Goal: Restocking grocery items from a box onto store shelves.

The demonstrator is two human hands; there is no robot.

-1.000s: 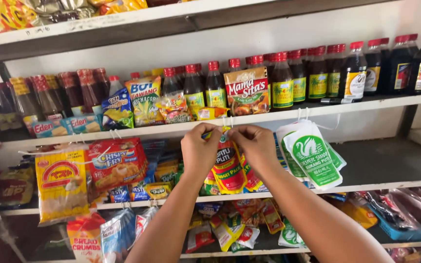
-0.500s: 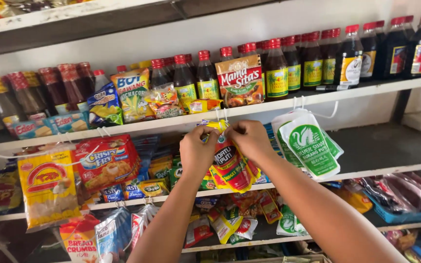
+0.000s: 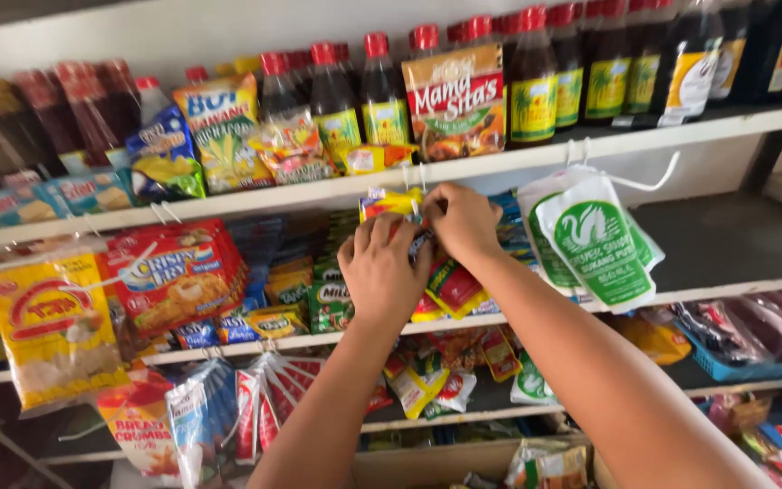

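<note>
Both hands were found bunched together at the top of a hanging strip of small red, yellow and green foil sachets [image 3: 450, 285], just under the front edge of the white shelf [image 3: 726, 127] that carried the dark sauce bottles with red caps [image 3: 531, 77]. The left hand [image 3: 384, 267] was laid flat over the upper sachets, fingers curled on the strip, while the right hand [image 3: 462, 219] was pinched shut on the strip's top end close to the small white hooks [image 3: 414, 177] fixed to the shelf edge. Compared with a second before, the hands were seen larger and higher, the view having been brought nearer to the shelf; the grip itself had stayed on the same strip, whose yellow top [image 3: 386, 201] was held at hook level. Whether the strip was already caught on a hook could not be told, since the fingers covered that spot. It may be judged that the work at the hook was in its fine stage. To the right, white plastic pouches with a green oval emblem [image 3: 595, 240] hung from a neighbouring hook, untouched; to the left, a red packet of breading mix [image 3: 178, 281] hung apart.
</note>
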